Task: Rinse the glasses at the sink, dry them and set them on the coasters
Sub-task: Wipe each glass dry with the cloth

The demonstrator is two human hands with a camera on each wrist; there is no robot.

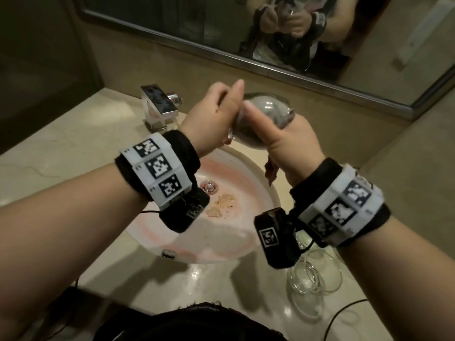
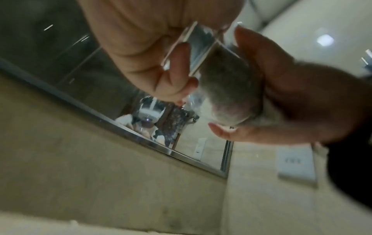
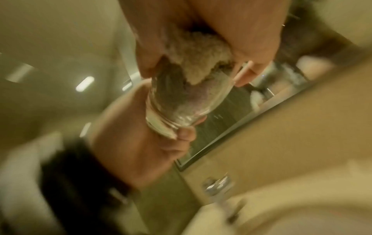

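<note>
A clear glass (image 1: pixel 261 112) lies tilted on its side in the air above the sink (image 1: pixel 256 178). My left hand (image 1: pixel 214 116) grips its thick base, seen closer in the right wrist view as fingers (image 3: pixel 181 133) curled under the foot. My right hand (image 1: pixel 285 141) holds a grey cloth (image 1: pixel 267 107) pushed into the glass's mouth, thumb lying along the outside. One end of the cloth (image 1: pixel 270 172) hangs below the right palm. In the left wrist view the cloth (image 2: pixel 227 89) fills the bowl of the glass (image 2: pixel 201 39).
A chrome faucet (image 1: pixel 160 104) stands at the back left of the basin, whose bottom shows pink stains and crumbs near the drain (image 1: pixel 209 187). Other clear glasses (image 1: pixel 315 274) stand on the counter at front right, beside a black cable (image 1: pixel 344 308). A mirror (image 1: pixel 172 23) covers the wall behind.
</note>
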